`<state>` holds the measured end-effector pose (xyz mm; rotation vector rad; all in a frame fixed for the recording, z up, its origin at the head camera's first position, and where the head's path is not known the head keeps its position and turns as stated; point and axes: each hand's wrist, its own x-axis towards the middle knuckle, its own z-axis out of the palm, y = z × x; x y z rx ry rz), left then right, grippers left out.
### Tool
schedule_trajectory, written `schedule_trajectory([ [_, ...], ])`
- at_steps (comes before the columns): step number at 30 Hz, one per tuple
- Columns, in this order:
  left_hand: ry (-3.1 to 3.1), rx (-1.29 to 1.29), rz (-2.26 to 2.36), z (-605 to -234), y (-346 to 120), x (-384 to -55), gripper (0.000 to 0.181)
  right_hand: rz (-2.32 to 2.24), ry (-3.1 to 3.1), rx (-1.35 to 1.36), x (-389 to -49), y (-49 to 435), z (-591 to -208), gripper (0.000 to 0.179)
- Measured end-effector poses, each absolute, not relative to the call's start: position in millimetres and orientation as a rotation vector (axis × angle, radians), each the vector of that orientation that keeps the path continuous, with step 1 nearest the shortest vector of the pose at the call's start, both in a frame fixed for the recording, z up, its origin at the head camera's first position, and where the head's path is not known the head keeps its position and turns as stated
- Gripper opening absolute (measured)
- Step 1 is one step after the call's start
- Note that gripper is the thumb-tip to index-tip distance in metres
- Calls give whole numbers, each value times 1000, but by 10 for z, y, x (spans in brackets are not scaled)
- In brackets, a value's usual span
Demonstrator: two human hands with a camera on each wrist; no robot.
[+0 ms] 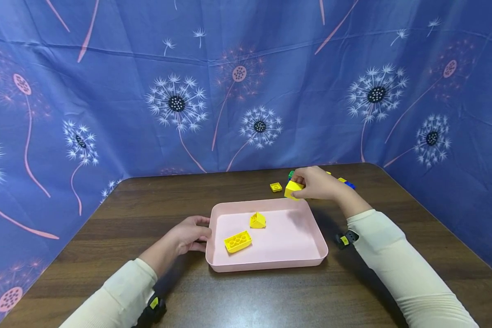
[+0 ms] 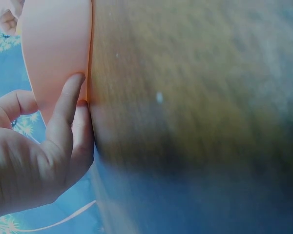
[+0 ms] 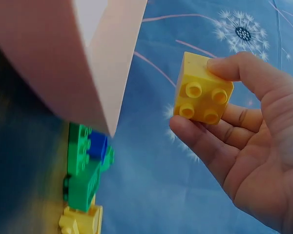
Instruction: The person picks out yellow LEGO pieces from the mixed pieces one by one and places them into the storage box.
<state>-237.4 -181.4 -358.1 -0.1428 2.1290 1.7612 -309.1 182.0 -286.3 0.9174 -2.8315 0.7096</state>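
Note:
A pink tray stands on the table. Inside lie a yellow studded block and a smaller yellow block with a sloped side. My left hand touches the tray's left outer wall, and the left wrist view shows fingertips against that wall. Above the tray's far right corner, my right hand pinches a yellow building block between thumb and fingers. Four-cornered studs on one face of this block face the right wrist camera.
Behind the tray lies a flat yellow block. Green blocks, a blue block and a yellow piece sit near the far edge, partly hidden by my right hand in the head view. A blue patterned cloth hangs behind the table.

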Motion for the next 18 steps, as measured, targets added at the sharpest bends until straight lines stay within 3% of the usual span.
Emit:
schedule_trajectory([
  [18, 2116, -114, 1768, -3548, -1827, -2330, 63, 599, -2895, 1054, -3158, 1383, -2892, 28],
])
